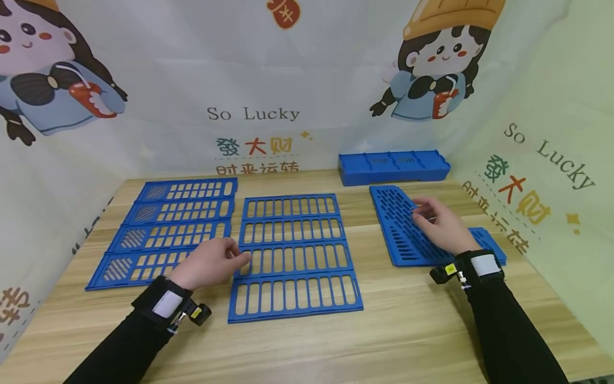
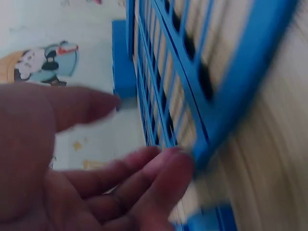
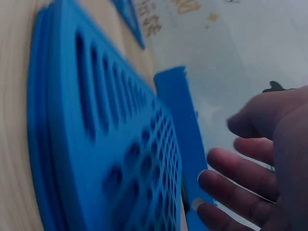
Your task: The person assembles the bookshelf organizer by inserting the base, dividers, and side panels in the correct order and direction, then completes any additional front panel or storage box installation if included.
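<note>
My left hand (image 1: 211, 262) hovers by the left edge of a set of blue slotted panels (image 1: 294, 278), laid in rows down the middle of the wooden table. In the left wrist view its thumb and fingers (image 2: 168, 178) are spread apart with nothing between them, fingertips close to a panel's edge. Over a stack of blue perforated panels (image 1: 393, 224) on the right, my right hand (image 1: 443, 226) is held with loosely bent fingers. The right wrist view shows empty space between its thumb and fingers (image 3: 240, 168), beside the stack (image 3: 130, 149).
Another set of blue grid panels (image 1: 192, 208) with hatched ends lies in rows at the left. A long blue box (image 1: 393, 166) stands at the back right against a printed cloth (image 1: 316, 69). More blue panel (image 1: 491, 242) shows beyond my right wrist.
</note>
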Demonstrator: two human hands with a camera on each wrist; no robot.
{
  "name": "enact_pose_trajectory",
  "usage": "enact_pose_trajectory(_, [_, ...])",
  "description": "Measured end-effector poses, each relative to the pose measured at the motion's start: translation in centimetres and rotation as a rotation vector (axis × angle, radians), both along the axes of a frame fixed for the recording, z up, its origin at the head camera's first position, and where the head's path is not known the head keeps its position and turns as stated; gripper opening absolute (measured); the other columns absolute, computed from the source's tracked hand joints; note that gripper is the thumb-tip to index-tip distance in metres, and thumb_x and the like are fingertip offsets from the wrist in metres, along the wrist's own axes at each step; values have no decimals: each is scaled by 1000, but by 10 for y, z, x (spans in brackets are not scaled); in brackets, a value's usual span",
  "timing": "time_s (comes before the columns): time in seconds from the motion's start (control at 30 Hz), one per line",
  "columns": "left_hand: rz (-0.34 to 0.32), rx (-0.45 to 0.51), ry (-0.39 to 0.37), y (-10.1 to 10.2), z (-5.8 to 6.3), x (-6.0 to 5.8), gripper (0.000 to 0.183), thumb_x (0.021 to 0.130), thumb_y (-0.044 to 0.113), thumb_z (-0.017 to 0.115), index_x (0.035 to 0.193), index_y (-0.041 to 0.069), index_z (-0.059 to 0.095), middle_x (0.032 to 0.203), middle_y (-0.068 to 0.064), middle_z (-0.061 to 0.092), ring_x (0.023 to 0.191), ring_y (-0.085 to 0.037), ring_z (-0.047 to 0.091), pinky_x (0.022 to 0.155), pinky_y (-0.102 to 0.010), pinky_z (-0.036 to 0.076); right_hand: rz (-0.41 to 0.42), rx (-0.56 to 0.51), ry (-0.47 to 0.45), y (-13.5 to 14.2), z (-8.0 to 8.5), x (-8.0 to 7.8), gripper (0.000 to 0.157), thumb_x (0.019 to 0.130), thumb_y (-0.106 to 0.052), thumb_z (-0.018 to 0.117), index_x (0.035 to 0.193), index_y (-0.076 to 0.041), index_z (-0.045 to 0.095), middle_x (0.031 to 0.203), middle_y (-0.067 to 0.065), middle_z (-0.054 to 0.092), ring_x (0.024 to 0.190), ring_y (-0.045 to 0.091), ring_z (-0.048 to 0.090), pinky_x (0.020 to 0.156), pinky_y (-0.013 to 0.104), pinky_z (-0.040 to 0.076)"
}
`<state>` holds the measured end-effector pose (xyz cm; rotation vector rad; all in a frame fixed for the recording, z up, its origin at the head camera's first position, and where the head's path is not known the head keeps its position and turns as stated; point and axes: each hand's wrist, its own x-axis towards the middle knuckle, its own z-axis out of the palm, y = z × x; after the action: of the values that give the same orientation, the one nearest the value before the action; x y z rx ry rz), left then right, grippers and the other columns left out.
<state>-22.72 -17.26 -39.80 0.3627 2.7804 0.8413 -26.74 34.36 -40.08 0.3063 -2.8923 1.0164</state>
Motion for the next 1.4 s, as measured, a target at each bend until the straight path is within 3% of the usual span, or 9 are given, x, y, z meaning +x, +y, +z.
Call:
enact_pose_trajectory(0.1, [-66,7,46,14,-3,0,67,102,49,76,143,-3,65,132,-23,72,114,-36,71,94,-51,63,15,189,-41,10,4,-4,65,112,-37,64,159,4,48,143,33,62,128,50,62,104,67,54])
enact_pose_trajectory(0.23, [-122,-39,-20,28,-10,2,120,87,61,89,169,-5,32,174,-37,30,162,-56,31,126,-73,36,9,430,-146,21,7,-2,103,93,-64,81,159,8,48,155,43,48,143,63,44,113,79,44])
enact_pose_trajectory(0.37, [-154,-108,-64,32,-16,4,135,78,64,94,172,-4,25,179,-37,11,167,-59,8,131,-78,19,-4,520,-241,26,8,1,125,77,-73,89,158,12,46,159,48,39,148,70,32,117,86,32])
enact_pose_trajectory(0.53, [-156,-129,-40,34,-21,4,130,82,66,90,172,-2,27,180,-35,12,168,-56,8,132,-76,19,-22,538,-229,27,8,-2,127,73,-77,90,154,13,50,156,46,45,145,67,36,117,86,29])
enact_pose_trajectory(0.77, [-155,-134,-35,37,-23,0,121,88,67,85,172,-1,30,180,-34,15,168,-55,12,132,-75,20,-43,519,-167,34,11,2,128,72,-75,92,150,16,48,149,44,54,140,65,47,111,81,40])
enact_pose_trajectory(0.87, [-158,-137,-19,38,-21,-2,115,92,65,81,171,-2,31,180,-34,17,168,-55,13,133,-74,21,-12,437,-181,38,21,1,115,82,-65,91,153,15,47,144,39,61,134,58,58,111,77,46])
enact_pose_trajectory(1.07, [-165,-150,0,37,-18,-6,106,97,61,78,170,-1,33,179,-34,18,168,-55,16,133,-74,22,106,302,-217,31,58,-7,54,111,-39,68,143,4,63,122,17,77,114,33,72,101,62,58])
enact_pose_trajectory(1.23, [-169,-150,-2,38,-16,-7,105,97,59,78,171,-1,32,180,-33,17,168,-54,14,133,-73,20,110,218,-66,-2,80,-22,25,117,-28,56,119,-4,62,107,15,76,93,28,66,77,42,54])
enact_pose_trajectory(1.4, [-176,-158,-3,37,-18,-4,104,98,58,77,171,-1,32,179,-35,17,168,-55,13,133,-74,19,56,174,92,-46,74,-43,18,118,-20,52,116,-4,61,109,21,73,85,29,59,68,37,42])
